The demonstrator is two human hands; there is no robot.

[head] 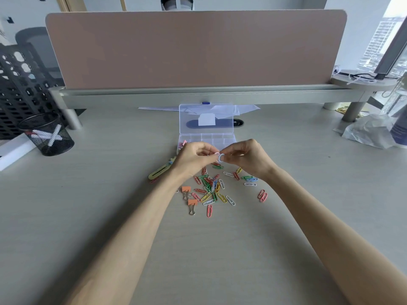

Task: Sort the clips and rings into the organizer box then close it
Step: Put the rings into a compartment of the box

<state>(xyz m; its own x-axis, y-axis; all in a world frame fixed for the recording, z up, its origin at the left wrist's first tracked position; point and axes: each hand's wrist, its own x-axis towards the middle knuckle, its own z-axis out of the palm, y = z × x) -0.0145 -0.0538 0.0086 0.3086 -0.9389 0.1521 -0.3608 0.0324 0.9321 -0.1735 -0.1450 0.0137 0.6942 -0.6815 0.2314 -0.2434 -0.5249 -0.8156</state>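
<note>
A clear plastic organizer box (229,138) stands open on the desk, its lid (206,118) upright behind it. Pink clips lie in its near-left compartment (183,143). Just in front of the box, my left hand (195,159) and my right hand (247,158) meet and pinch small rings: a pink ring (217,154) at the left fingertips, a pale blue ring (220,159) at the right ones. Below them several coloured paper clips (212,188) lie scattered, with two orange binder clips (189,199).
A yellow-green slotted strip (159,172) lies left of my left wrist. A black mesh pen cup (47,135) stands at the far left, crumpled plastic wrap (367,130) at the far right. A desk divider (193,49) and papers (242,110) sit behind the box.
</note>
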